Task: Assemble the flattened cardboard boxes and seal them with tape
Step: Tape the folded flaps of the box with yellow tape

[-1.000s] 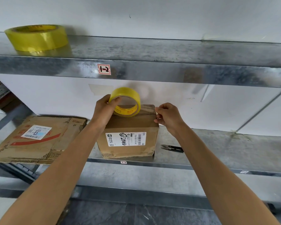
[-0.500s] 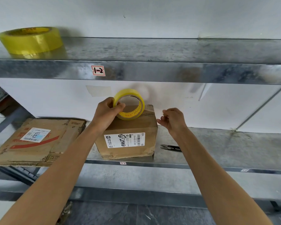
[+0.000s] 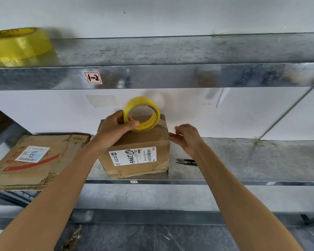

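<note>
**Taping the box top: what may go wrong**

The box (image 3: 134,142) stands on the middle shelf (image 3: 243,156), close to its near edge, with the top flaps folded down. The left hand (image 3: 116,126) grasps the tape roll (image 3: 140,102), which stands on edge on the box top. The right hand (image 3: 186,137) has curled fingers at the top right edge of the box. I cannot tell if they pinch a tape end, because the film is thin and nearly clear.

I think a slack strip can wrinkle, stick to itself or miss the seam. The mottled grey metal looks smooth, so a hard pull may slide the box.

The cardboard is brown, matte and creased, with soft corners. The roll is a glossy yellow ring. Flattened cardboard (image 3: 34,160) lies to the left and black snips (image 3: 186,162) to the right.
</note>
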